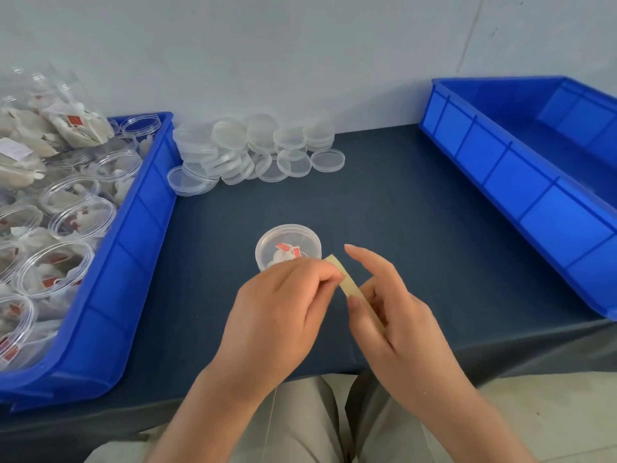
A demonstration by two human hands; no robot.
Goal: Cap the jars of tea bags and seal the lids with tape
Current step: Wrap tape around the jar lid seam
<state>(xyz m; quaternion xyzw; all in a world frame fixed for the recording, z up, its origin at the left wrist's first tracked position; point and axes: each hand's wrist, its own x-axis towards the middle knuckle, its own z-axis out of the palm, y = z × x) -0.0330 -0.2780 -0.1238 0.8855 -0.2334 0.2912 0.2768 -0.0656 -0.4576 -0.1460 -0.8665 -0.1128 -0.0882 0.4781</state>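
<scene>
Head view: a small clear jar (287,243) of tea bags stands on the dark worktop (384,202), its lid apparently on. Its near edge is hidden behind the left hand (283,309). That hand's grip is pinched narrow on the upper end of a pale yellowish tape (347,283), just beside the jar. The right hand (400,324) holds the tape's lower end between thumb and curled fingers, index finger straight. Whether a roll lies behind those fingers cannot be told.

A heap of clear lids (253,148) lies at the wall, overlapping too much to count. The left blue bin (147,208), cut off by the frame edge, holds open jars (83,215) of tea bags. The right blue bin (500,168) is also cut off, its floor mostly out of sight.
</scene>
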